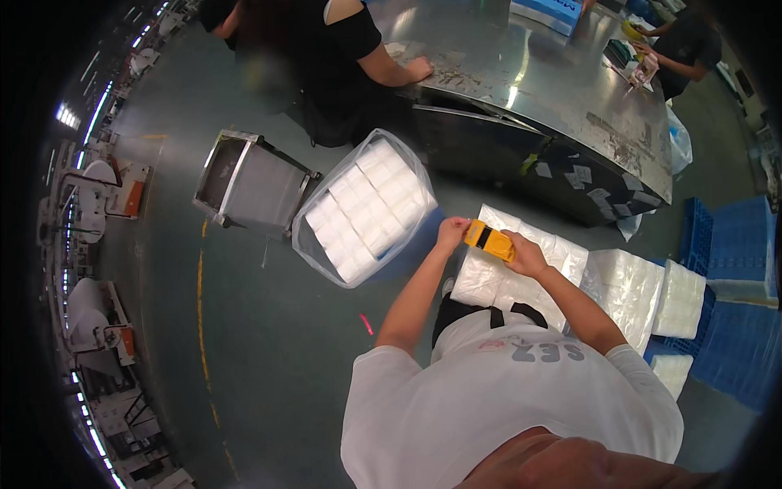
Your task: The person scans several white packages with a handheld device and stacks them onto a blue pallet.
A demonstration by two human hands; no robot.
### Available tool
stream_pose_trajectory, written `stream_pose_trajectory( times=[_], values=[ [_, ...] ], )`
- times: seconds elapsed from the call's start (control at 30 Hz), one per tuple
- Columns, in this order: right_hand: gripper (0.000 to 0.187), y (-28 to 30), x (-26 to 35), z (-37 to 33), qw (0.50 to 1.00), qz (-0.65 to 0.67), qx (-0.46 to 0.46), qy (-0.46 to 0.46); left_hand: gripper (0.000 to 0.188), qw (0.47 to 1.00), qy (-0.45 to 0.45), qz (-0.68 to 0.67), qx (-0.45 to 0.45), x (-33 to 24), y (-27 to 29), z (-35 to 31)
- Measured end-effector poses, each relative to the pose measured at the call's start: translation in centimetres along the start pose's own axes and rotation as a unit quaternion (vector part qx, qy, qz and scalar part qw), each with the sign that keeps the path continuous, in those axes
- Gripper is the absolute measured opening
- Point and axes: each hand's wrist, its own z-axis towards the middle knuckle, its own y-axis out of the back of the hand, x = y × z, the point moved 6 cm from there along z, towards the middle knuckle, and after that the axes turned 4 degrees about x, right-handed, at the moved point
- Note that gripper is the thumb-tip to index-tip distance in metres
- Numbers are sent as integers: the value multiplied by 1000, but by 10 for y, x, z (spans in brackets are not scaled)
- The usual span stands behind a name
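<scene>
My right hand (pixel 526 254) is closed round one end of a yellow boxy object with a black band (pixel 498 247); its exact kind I cannot make out. At the object's other end my left hand (pixel 453 233) has its fingers pinched together, and whatever is between them is too small to see. Just beneath both hands lie white packs wrapped in clear plastic (pixel 489 281), stacked in front of my body. To the left of my hands stands a blue bin lined with a clear bag (pixel 420 244), filled with rows of white packs (pixel 371 208).
A metal-framed cart (pixel 269 183) stands left of the bin. Beyond it a person in black (pixel 326 65) leans at a large metal table (pixel 562 98). More wrapped packs (pixel 631 285) and blue crates (pixel 741 285) are on the right. Machines (pixel 98 326) line the far left.
</scene>
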Motion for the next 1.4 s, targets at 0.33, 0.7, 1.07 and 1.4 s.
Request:
stream_pose_trajectory(
  times=[0.33,0.7,1.07,1.4],
  values=[
    [77,63,14,-2,952,-188,226,-84,11,990,8,-94,-105,96,87,62],
    [78,32,-83,-37,976,-106,183,-44,90,893,319,244,-203,182,-12,55],
    [88,-27,-293,-247,899,155,153,-381,27,958,-193,65,-202,26,-45,-65],
    [22,23,-247,-249,823,402,189,-353,19,846,-30,134,516,23,-270,-161]
  ],
)
